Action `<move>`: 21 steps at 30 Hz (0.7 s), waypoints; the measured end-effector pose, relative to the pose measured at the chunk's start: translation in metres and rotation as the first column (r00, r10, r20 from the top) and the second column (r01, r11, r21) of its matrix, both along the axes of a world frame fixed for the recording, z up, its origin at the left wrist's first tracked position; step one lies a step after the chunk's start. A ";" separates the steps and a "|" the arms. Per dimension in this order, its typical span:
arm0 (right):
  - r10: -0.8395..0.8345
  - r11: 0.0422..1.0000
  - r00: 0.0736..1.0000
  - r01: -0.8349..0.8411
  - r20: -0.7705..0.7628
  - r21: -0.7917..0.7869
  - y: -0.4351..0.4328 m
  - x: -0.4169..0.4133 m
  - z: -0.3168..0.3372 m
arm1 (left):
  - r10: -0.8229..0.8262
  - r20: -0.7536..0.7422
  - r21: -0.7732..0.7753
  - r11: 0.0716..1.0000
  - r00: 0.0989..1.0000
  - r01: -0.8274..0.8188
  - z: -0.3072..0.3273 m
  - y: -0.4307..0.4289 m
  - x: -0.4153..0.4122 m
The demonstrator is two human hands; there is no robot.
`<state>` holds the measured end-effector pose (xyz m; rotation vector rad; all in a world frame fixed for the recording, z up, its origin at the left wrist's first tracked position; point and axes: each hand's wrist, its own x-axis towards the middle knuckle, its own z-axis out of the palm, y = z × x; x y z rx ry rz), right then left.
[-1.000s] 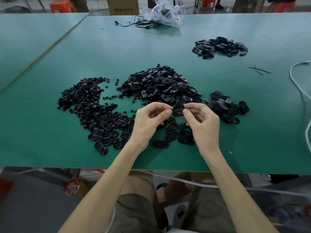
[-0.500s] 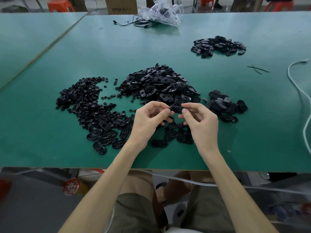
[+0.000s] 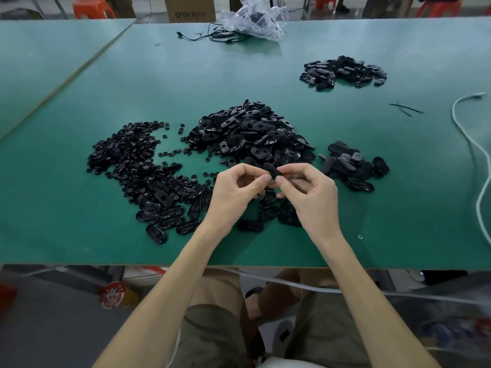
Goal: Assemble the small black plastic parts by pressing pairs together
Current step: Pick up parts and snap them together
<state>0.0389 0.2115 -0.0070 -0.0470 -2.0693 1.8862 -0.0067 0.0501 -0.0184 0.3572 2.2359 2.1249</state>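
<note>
A person's left hand (image 3: 233, 189) and right hand (image 3: 308, 192) meet just above a green desk (image 3: 79, 235), the fingers (image 3: 265, 179) of both pinching a small black oval plastic part (image 3: 271, 170) by its ends; whether it is one piece or a mated pair cannot be told. It sits in front of a large heap of black oval plastic shells (image 3: 247, 134). The part looks light, stiff and smooth, so it probably wants a firm pinch on the flat faces, lest it slip sideways. Smaller round black plastic pieces (image 3: 125, 152) spread to the left; a small pile of black oval pieces (image 3: 350, 166) lies just right, and another pile (image 3: 342, 71) well beyond. All lie loose on the desk. At the far edge a crumpled clear plastic bag (image 3: 255, 19) holds something dark, not identifiable; a brown cardboard box (image 3: 190, 7) behind hides its contents.
</note>
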 end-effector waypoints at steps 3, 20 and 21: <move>0.014 1.000 1.000 -0.014 0.009 0.006 -0.001 0.000 -0.001 | -0.001 0.001 0.005 1.000 1.000 0.001 0.000 -0.001 0.000; 0.045 0.999 0.999 -0.045 0.011 0.005 0.001 -0.003 -0.004 | 0.010 0.000 -0.003 1.000 1.000 -0.010 0.002 0.000 0.000; 0.045 0.999 0.999 -0.045 0.009 0.002 0.001 -0.003 -0.004 | 0.011 -0.001 -0.001 1.000 1.000 -0.011 0.002 0.000 -0.001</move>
